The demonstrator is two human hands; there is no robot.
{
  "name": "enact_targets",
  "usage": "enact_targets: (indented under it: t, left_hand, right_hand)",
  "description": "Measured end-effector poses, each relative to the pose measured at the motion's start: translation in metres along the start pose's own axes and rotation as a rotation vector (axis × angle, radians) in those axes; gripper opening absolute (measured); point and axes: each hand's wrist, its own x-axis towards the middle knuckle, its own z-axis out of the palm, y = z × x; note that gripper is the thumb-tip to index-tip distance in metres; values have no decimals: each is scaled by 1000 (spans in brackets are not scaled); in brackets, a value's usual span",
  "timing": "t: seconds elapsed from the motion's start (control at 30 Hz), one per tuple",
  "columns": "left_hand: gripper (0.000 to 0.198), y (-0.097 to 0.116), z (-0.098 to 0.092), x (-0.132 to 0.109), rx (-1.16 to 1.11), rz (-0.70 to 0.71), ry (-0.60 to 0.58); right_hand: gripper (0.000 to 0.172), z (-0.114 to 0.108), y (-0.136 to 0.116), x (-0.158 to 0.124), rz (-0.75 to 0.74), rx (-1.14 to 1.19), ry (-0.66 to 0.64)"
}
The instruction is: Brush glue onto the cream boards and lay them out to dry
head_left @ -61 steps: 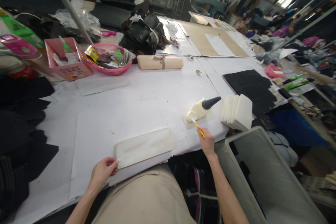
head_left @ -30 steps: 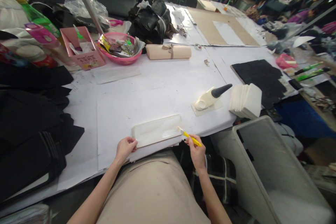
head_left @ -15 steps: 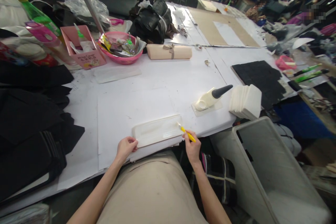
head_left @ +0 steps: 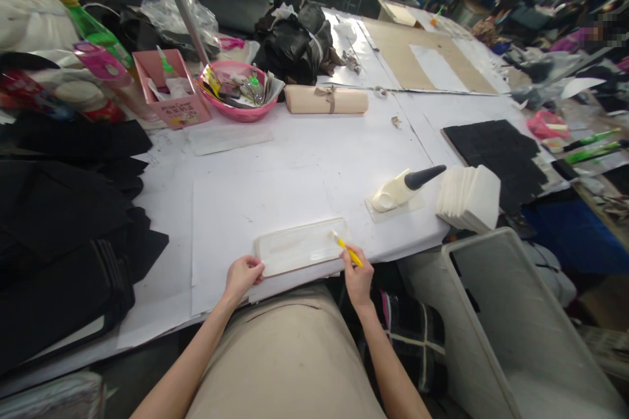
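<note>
Along the near edge of the table (head_left: 295, 170), black fabric (head_left: 63, 222) is heaped far left. Next, the left hand (head_left: 243, 276) pinches the left end of a pale strip (head_left: 299, 246) lying flat on the white paper. At its right end the right hand (head_left: 357, 278) grips a yellow brush (head_left: 348, 249), whose tip seems to touch the strip. Farther right lie a glue bottle (head_left: 405, 187) and stacked white pieces (head_left: 469, 198).

The long white strip (head_left: 301, 246) looks like smooth, slightly glossy plastic. The table (head_left: 295, 170) is covered in matt white paper. At two o'clock lies matt black cloth (head_left: 494, 150).
</note>
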Motion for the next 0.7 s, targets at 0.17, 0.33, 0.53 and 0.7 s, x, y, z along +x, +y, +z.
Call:
enact_targets:
  t: [0.17, 0.33, 0.53, 0.7]
  left_hand:
    - [10, 4, -1, -2, -38, -25, -16]
    - [9, 7, -1, -3, -65, -35, -10]
    - [10, 5, -1, -2, -78, -35, -31]
    - [11, 3, -2, 0, -89, -20, -46]
  right_hand:
    - [21, 61, -45, -30, 56, 280, -343]
    - [25, 75, -41, -27, 168, 367, -343]
    - [29, 25, -4, -4, 122, -9, 36]
    - [24, 24, -30, -22, 4, -19, -71]
